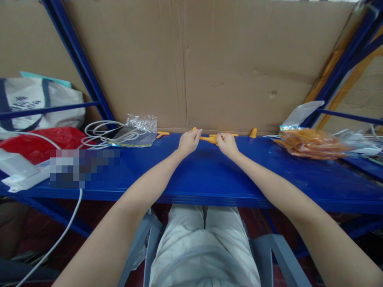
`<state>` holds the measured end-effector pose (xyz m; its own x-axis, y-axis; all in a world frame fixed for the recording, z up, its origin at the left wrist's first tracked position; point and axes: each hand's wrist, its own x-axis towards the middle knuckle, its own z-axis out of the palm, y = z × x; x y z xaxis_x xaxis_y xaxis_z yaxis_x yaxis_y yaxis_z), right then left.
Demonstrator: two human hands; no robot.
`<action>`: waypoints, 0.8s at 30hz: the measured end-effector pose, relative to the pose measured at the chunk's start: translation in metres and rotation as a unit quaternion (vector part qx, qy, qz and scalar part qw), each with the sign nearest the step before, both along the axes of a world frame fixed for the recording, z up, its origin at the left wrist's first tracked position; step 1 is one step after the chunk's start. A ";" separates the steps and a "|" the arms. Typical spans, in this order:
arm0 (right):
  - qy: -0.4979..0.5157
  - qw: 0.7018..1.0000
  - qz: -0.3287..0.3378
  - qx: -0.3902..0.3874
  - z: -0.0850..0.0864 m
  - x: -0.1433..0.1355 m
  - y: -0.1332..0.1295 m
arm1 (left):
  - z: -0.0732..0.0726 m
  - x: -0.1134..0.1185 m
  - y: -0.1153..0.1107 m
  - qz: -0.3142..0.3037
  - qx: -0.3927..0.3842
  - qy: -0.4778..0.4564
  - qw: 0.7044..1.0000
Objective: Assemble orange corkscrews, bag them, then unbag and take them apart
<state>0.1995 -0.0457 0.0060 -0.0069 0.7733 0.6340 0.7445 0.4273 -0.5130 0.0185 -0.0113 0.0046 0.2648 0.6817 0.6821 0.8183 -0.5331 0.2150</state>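
Observation:
Near the back edge of the blue tabletop, my left hand [190, 142] is closed around one end of an orange plastic piece [204, 138] with a twisted or beaded stem. A bit of orange pokes out above the left fingers. My right hand [227, 144] is closed on the wider orange part [213, 138] at the other end, and a thin orange rod [235, 135] sticks out to its right. Fingers hide much of the piece. An orange T-shaped handle [163, 134] lies left of my left hand. To the right of my right hand stands a small orange cone [253, 132].
A clear plastic bag [143, 133] and coiled white cable [98, 133] lie at left, beside a red bag [54, 139] and white power strip [26, 175]. A bag of orange parts [314, 143] is at right. Cardboard [224, 71] rises behind the blue tabletop [209, 179].

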 end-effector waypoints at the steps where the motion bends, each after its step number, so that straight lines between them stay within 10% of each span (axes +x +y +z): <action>1: 0.013 1.000 0.005 -0.013 0.001 0.000 0.001 | -0.001 0.001 -0.001 0.004 0.003 0.000 1.000; 11: 0.214 0.937 0.078 -0.266 0.010 -0.007 -0.001 | 0.002 0.002 -0.006 0.014 0.017 -0.010 1.000; 19: -0.037 0.999 0.032 0.021 0.002 0.007 -0.005 | 0.005 0.003 -0.002 0.029 -0.053 -0.038 0.997; 24: -0.093 0.995 -0.012 0.035 0.000 0.010 -0.004 | 0.001 0.006 -0.004 -0.001 -0.032 -0.041 0.999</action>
<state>0.2093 -0.0492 0.0061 -0.1104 0.7281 0.6765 0.8343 0.4379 -0.3351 0.0249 -0.0156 0.0057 0.2114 0.7237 0.6569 0.7954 -0.5180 0.3148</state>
